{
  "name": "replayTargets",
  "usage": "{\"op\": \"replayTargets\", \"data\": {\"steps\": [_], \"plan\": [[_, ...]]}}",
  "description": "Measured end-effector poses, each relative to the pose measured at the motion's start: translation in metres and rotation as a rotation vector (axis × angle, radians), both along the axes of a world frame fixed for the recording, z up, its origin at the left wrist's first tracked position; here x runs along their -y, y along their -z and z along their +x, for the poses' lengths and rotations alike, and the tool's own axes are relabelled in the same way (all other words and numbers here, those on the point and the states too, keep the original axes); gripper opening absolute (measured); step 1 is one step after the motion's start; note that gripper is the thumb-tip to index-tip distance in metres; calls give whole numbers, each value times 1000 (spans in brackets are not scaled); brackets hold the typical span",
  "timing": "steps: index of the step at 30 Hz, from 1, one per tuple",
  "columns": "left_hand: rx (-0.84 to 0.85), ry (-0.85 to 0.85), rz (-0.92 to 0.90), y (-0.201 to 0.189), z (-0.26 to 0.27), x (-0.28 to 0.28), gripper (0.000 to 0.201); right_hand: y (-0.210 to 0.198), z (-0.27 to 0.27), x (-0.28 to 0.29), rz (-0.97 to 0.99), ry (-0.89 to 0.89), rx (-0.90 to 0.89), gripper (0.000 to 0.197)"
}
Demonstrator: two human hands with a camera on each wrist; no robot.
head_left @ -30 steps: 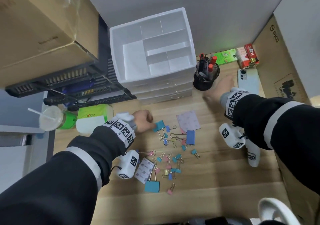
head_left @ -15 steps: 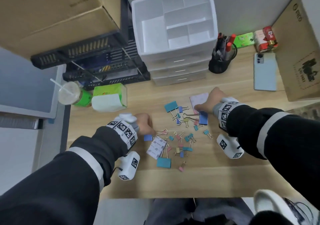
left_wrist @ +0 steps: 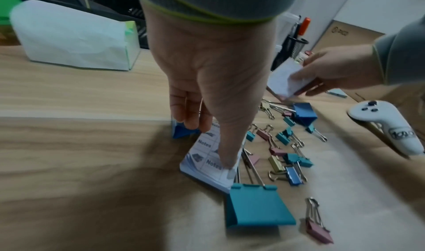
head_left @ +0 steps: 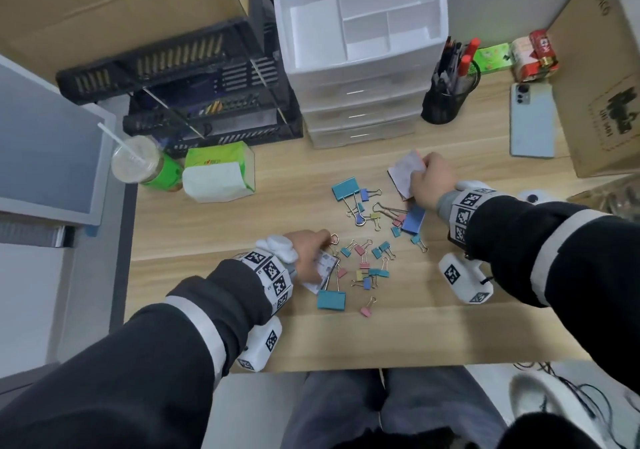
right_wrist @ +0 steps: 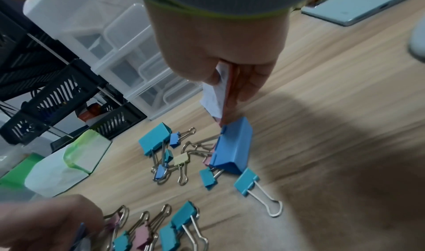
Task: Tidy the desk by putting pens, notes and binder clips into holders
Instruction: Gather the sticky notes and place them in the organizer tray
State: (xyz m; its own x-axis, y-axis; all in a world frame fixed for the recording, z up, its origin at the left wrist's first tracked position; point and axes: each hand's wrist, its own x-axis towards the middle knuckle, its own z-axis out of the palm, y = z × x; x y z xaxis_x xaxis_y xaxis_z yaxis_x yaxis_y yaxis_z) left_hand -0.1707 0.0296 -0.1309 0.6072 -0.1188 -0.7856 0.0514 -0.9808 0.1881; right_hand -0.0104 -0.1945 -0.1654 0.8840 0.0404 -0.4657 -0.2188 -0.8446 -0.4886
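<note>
Seen from the head camera, a scatter of coloured metal binder clips (head_left: 367,251) lies at the centre of the pale wooden counter (head_left: 214,220). At its 8 o'clock edge the left hand (head_left: 308,258) covers a white printed notepad (head_left: 323,270). The left wrist view shows what that hides: the thumb presses the pad, printed "Notes", flat on the counter, while the fingers (left_wrist: 187,109) pinch a small blue binder clip (left_wrist: 181,132). At 2 o'clock the right hand (head_left: 431,180) grasps a pale pink-edged sticky-note pad (head_left: 403,173); the right wrist view shows it pinched between thumb and fingers, tilted, its lower corner just above a large blue binder clip (right_wrist: 232,146). At 12 o'clock stands a white plastic drawer organiser (head_left: 356,33), with a black mesh pen cup (head_left: 443,102) beside it.
</note>
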Motion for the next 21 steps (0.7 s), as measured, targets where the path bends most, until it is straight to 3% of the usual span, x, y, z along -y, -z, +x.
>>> {"op": "replayTargets", "data": {"steps": [4,13,18,21], "plan": [[-17,59,9,3,8,9,57,-9,-2,14,117,13,109,27],[-25,155,126,10,11,16,32,-6,-14,22,214,-54,105,20],[120,44,20,6,8,11,10,-14,-19,18,263,-106,72,14],[97,-25,-97,-5,9,12,2,-23,-21,13,263,-168,16,17]]}}
